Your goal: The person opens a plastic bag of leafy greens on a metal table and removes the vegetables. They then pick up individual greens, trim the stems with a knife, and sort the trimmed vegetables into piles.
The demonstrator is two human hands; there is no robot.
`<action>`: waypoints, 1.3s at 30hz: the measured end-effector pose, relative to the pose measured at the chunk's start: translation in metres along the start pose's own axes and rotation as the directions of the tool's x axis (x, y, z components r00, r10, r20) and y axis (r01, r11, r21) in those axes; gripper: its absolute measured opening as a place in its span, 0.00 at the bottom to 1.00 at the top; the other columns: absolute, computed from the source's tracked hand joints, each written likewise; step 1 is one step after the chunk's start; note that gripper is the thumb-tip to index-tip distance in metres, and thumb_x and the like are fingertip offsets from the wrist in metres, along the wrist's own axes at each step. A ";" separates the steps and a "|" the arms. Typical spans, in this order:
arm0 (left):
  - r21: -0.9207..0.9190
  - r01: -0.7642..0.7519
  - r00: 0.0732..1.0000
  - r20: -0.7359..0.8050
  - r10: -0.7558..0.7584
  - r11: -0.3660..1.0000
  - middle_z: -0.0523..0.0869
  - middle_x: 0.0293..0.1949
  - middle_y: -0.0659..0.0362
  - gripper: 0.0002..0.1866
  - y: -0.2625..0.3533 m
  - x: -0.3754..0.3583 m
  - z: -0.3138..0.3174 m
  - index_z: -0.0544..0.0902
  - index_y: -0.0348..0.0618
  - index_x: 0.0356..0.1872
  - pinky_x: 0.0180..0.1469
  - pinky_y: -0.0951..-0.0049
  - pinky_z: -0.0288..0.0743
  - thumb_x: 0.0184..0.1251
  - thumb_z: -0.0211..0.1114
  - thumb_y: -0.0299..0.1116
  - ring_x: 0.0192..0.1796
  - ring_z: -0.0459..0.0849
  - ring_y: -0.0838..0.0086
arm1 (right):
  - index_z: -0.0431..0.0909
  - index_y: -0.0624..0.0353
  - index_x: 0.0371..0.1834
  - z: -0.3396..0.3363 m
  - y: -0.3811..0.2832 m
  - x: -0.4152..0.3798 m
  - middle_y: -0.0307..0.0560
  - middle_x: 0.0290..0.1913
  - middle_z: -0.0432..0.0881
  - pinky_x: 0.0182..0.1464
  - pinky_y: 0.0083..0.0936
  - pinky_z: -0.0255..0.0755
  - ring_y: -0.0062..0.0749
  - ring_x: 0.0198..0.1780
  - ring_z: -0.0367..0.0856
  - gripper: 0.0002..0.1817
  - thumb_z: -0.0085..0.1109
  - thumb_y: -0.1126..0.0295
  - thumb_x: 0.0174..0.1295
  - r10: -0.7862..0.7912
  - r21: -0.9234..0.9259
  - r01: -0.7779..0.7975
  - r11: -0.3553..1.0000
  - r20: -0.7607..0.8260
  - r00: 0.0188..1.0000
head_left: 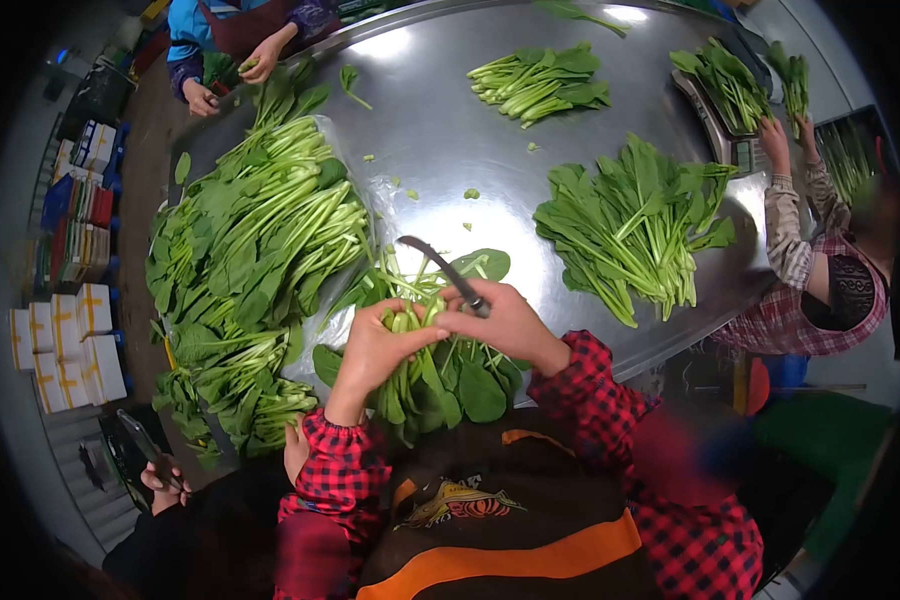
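Close to my body, at the table's near edge, my left hand (372, 350) is closed around the stems of a bunch of leafy greens (435, 390), whose leaves hang toward my apron. My right hand (508, 328) grips a small curved knife (438, 260), its dark blade pointing up and left, away from me. The right fingertips also meet the stem ends beside my left fingers. Just left of my hands, a large heap of the same greens (270, 225) lies on clear plastic. Some loose leaves and stems lie behind the bunch.
On the steel table (420, 130) lie a bunch at the back (540, 85) and a spread pile at right (640, 225). A co-worker at right handles greens near a scale (710, 120); others stand at far left and lower left. White boxes (65, 330) are stacked at left.
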State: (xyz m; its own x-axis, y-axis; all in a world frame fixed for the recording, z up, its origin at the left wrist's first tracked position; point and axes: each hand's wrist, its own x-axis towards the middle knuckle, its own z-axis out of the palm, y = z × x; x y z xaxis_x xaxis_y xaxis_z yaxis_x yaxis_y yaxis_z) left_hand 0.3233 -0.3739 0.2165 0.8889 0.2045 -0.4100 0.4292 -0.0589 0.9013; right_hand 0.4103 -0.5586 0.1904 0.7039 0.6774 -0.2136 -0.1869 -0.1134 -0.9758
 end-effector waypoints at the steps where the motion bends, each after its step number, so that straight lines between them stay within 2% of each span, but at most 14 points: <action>1: 0.026 0.074 0.997 0.027 -0.074 0.997 0.85 0.25 0.65 0.15 0.006 -0.001 0.000 0.85 0.38 0.38 0.26 0.84 0.72 0.54 0.81 0.31 0.25 0.80 0.85 | 0.84 0.64 0.43 -0.002 -0.008 0.001 0.42 0.31 0.83 0.39 0.23 0.72 0.22 0.34 0.78 0.18 0.70 0.59 0.62 -0.003 -0.060 0.005 0.998 0.041 0.999; 6: -0.049 0.144 0.986 -0.073 -0.147 0.988 0.86 0.28 0.64 0.12 -0.025 0.008 -0.023 0.86 0.36 0.40 0.27 0.82 0.75 0.57 0.78 0.29 0.26 0.79 0.85 | 0.83 0.65 0.36 -0.021 0.044 0.009 0.41 0.28 0.81 0.37 0.24 0.71 0.23 0.31 0.76 0.19 0.70 0.57 0.62 -0.062 -0.124 0.054 0.991 -0.067 0.996; 9: 0.182 0.112 0.964 -0.260 -0.062 0.977 0.88 0.31 0.62 0.14 -0.065 0.015 -0.054 0.87 0.35 0.44 0.26 0.81 0.75 0.57 0.77 0.28 0.26 0.80 0.85 | 0.80 0.64 0.31 -0.039 0.039 0.000 0.39 0.23 0.77 0.32 0.25 0.69 0.21 0.27 0.73 0.18 0.71 0.57 0.60 0.072 -0.186 -0.108 0.977 -0.192 0.979; 11: 0.473 -0.008 0.912 -0.358 0.201 0.881 0.88 0.33 0.62 0.17 -0.065 0.013 -0.063 0.87 0.33 0.47 0.27 0.79 0.74 0.57 0.77 0.27 0.27 0.80 0.84 | 0.80 0.64 0.30 -0.043 0.034 -0.001 0.39 0.22 0.77 0.31 0.24 0.68 0.20 0.26 0.73 0.19 0.73 0.57 0.59 0.033 -0.227 -0.083 0.970 -0.218 0.975; 12: 0.472 -0.008 0.913 -0.357 0.199 0.882 0.88 0.33 0.62 0.17 -0.059 0.011 -0.061 0.87 0.33 0.47 0.27 0.79 0.74 0.57 0.77 0.27 0.27 0.80 0.84 | 0.80 0.63 0.29 -0.044 0.031 -0.002 0.38 0.22 0.76 0.31 0.23 0.68 0.20 0.26 0.72 0.19 0.74 0.57 0.57 -0.011 -0.268 -0.055 0.962 -0.242 0.970; 14: 0.569 -0.009 0.852 -0.425 0.304 0.822 0.88 0.38 0.46 0.20 -0.034 0.002 -0.060 0.86 0.30 0.47 0.44 0.65 0.78 0.52 0.78 0.27 0.37 0.86 0.63 | 0.79 0.63 0.27 -0.043 0.020 -0.002 0.37 0.21 0.76 0.30 0.23 0.68 0.19 0.25 0.72 0.19 0.75 0.57 0.56 -0.011 -0.263 -0.067 0.962 -0.282 0.959; 16: 0.632 0.017 0.843 -0.426 0.329 0.775 0.89 0.37 0.51 0.21 -0.012 -0.005 -0.056 0.85 0.30 0.49 0.40 0.69 0.78 0.54 0.77 0.28 0.36 0.86 0.70 | 0.78 0.62 0.26 -0.041 0.007 0.000 0.36 0.21 0.76 0.29 0.22 0.68 0.18 0.25 0.72 0.20 0.76 0.57 0.55 -0.010 -0.254 -0.072 0.965 -0.308 0.951; 18: 0.192 0.106 0.931 -0.364 -0.030 0.976 0.89 0.36 0.58 0.21 -0.002 -0.007 -0.056 0.85 0.32 0.51 0.36 0.73 0.78 0.56 0.77 0.28 0.35 0.85 0.77 | 0.76 0.61 0.23 -0.038 -0.002 0.000 0.35 0.20 0.76 0.28 0.21 0.67 0.18 0.24 0.71 0.21 0.77 0.58 0.53 -0.044 -0.303 -0.052 0.952 -0.302 0.952; 19: 0.001 0.079 0.957 -0.281 -0.075 0.997 0.88 0.35 0.62 0.21 -0.007 -0.006 -0.061 0.84 0.35 0.54 0.32 0.80 0.75 0.60 0.76 0.30 0.35 0.84 0.83 | 0.76 0.60 0.23 -0.037 -0.005 0.001 0.34 0.20 0.75 0.28 0.20 0.66 0.17 0.24 0.71 0.21 0.77 0.57 0.53 -0.020 -0.242 -0.052 0.969 -0.283 0.959; 23: -0.302 0.141 0.967 -0.163 -0.197 0.943 0.87 0.36 0.62 0.20 -0.012 -0.001 -0.063 0.83 0.38 0.56 0.30 0.81 0.73 0.64 0.73 0.32 0.36 0.84 0.81 | 0.75 0.55 0.24 -0.038 -0.008 0.000 0.29 0.21 0.73 0.26 0.15 0.59 0.11 0.23 0.67 0.18 0.78 0.61 0.54 0.044 -0.120 -0.072 0.990 -0.220 0.975; 26: -0.345 0.183 0.971 -0.083 -0.224 0.921 0.86 0.36 0.63 0.20 -0.016 0.005 -0.060 0.82 0.38 0.56 0.30 0.81 0.73 0.64 0.72 0.31 0.38 0.84 0.81 | 0.75 0.56 0.25 -0.048 -0.003 0.013 0.29 0.20 0.73 0.25 0.15 0.61 0.12 0.22 0.69 0.18 0.76 0.60 0.57 0.205 -0.118 -0.221 0.968 -0.133 0.970; 29: -0.327 0.235 0.971 0.044 -0.234 0.915 0.84 0.36 0.65 0.21 -0.013 0.012 -0.048 0.82 0.37 0.57 0.31 0.82 0.74 0.66 0.72 0.34 0.37 0.83 0.83 | 0.78 0.56 0.28 -0.056 0.026 0.035 0.26 0.20 0.70 0.23 0.13 0.62 0.11 0.20 0.66 0.17 0.72 0.56 0.61 0.337 0.260 -0.343 0.903 0.069 0.939; 32: -0.293 0.263 0.964 0.118 -0.238 0.919 0.83 0.34 0.65 0.20 -0.008 0.016 -0.038 0.83 0.38 0.56 0.30 0.83 0.74 0.66 0.72 0.35 0.36 0.82 0.84 | 0.79 0.55 0.31 -0.060 0.028 0.045 0.26 0.21 0.71 0.22 0.10 0.60 0.08 0.20 0.66 0.15 0.71 0.57 0.62 0.343 0.391 -0.393 0.832 0.194 0.919; 39: -0.249 0.283 0.953 0.180 -0.243 0.926 0.82 0.30 0.67 0.19 -0.010 0.025 -0.031 0.83 0.42 0.56 0.29 0.85 0.71 0.66 0.71 0.36 0.30 0.79 0.86 | 0.80 0.53 0.31 -0.065 0.031 0.050 0.26 0.22 0.72 0.21 0.10 0.60 0.08 0.21 0.66 0.13 0.71 0.58 0.62 0.370 0.434 -0.418 0.798 0.194 0.909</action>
State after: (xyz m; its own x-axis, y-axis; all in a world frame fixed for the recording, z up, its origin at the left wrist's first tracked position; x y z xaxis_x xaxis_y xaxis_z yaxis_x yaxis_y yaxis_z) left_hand 0.3362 -0.3381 0.2018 0.7719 0.0330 -0.6349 0.6093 0.2467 0.7536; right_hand 0.4845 -0.5753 0.1461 0.4374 0.7145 -0.5461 -0.7407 -0.0581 -0.6693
